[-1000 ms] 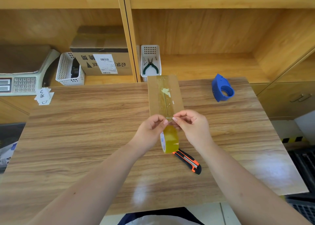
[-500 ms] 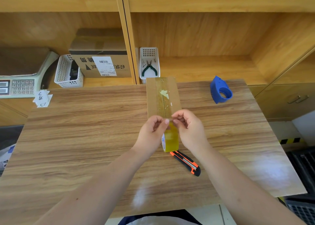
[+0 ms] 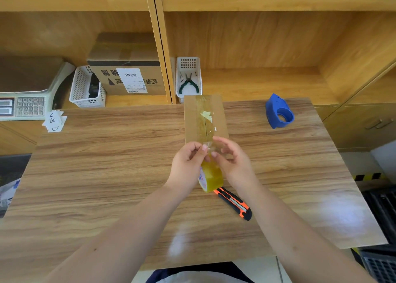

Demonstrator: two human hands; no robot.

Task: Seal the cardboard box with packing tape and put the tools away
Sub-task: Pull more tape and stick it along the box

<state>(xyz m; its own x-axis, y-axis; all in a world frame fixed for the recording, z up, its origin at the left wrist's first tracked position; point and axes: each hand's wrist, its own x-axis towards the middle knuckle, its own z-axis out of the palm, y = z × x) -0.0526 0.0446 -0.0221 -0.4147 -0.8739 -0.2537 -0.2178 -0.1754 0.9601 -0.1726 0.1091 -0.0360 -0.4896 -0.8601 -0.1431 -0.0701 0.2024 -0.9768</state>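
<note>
Clear film, thin and clingy, stretches between your left hand (image 3: 188,160) and right hand (image 3: 232,162), both pinching its end above the roll (image 3: 211,178), just before the box (image 3: 204,117) on the counter (image 3: 107,164). It looks light; grip the edges, or it'll fold.

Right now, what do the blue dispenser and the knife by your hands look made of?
Blue dispenser: moulded plastic by the look, uniform colour with a soft sheen. Knife: orange and black casing, probably plastic with rubbery black parts; no blade shows.
</note>
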